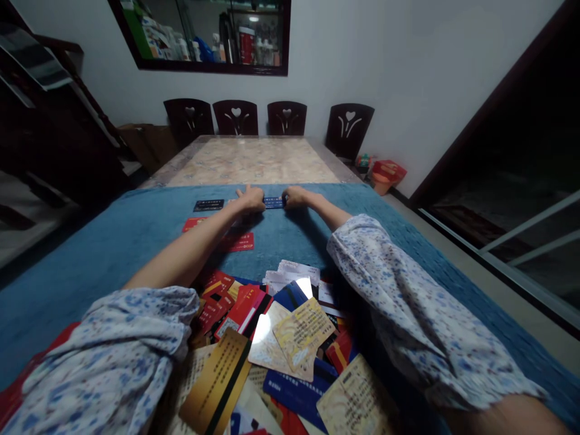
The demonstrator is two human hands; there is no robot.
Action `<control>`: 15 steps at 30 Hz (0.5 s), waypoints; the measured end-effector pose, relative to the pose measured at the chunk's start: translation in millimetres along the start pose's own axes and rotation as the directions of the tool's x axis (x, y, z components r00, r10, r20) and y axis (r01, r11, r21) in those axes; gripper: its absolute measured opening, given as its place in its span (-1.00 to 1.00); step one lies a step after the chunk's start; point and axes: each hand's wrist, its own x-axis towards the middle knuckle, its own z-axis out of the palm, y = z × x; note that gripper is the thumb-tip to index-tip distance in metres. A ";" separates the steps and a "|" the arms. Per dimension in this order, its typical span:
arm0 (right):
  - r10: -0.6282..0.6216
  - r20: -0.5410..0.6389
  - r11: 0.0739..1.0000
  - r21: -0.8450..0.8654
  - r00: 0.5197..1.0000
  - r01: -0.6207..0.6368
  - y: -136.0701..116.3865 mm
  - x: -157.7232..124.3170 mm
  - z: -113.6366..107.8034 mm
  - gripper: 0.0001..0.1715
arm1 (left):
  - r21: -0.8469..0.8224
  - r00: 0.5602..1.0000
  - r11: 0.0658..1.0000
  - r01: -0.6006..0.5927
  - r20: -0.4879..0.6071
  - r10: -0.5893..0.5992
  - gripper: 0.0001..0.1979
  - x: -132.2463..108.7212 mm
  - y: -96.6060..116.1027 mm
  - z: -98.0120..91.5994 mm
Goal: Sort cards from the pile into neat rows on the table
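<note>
A dark blue card lies flat on the blue cloth between my two hands. My left hand is at its left end with curled fingers, one finger raised. The card's right end is under the bent fingertips of my right hand. To the left of my left hand lies a black card. Closer to me, two red cards sit on the cloth, one a red card partly covered by my left forearm. A heap of mixed cards, with a gold card on it, spreads between my forearms.
Past the cloth, the patterned tabletop reaches several dark chairs by the wall. A red bag in an orange bin stands on the floor at right. A cardboard box is at left. Something red shows beside my left sleeve.
</note>
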 end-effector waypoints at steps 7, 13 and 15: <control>0.020 0.036 0.999 0.032 0.999 -0.021 -0.5 6.4 -1.2 -0.43 | 0.012 1.000 1.000 0.003 -0.005 -0.003 -0.64 1.3 3.7 -2.1; -0.004 0.051 1.000 0.023 0.999 0.003 -0.6 9.8 -1.7 -0.44 | 0.049 1.000 0.999 0.014 0.017 -0.015 -0.64 1.8 4.4 -2.3; -0.009 0.056 1.000 0.019 0.998 0.008 -0.5 11.9 -1.3 -0.48 | 0.047 1.000 0.999 0.016 0.025 -0.017 -0.61 1.6 5.2 -2.6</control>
